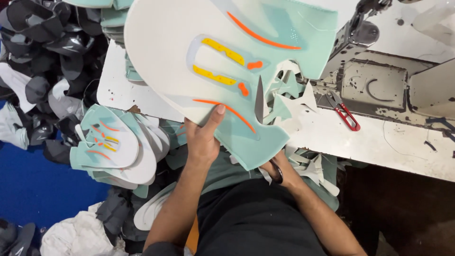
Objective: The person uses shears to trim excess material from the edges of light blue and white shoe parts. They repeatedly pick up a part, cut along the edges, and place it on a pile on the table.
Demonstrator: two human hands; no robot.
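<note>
two hands busy: left hand [203, 138] pinching mint-white shoe upper panel [208, 57] at edge, thumb on top; right hand [284, 171] closed round scissors [260, 102], blade up at panel edge. keep panel taut, cut close along outline.

Large flat shoe-upper panel [189, 42], white and mint green with orange and yellow stripes, held up tilted above left hand [203, 137], thumb pressed on its lower edge. Dark-bladed scissors [259, 102] rise from right hand [279, 170], blades upright, cutting into the panel's mint edge.

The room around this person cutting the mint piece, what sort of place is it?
Probably a shoe-making workshop: an industrial sewing machine, a stack of matching printed pieces, and scissors trimming a large printed piece.
</note>
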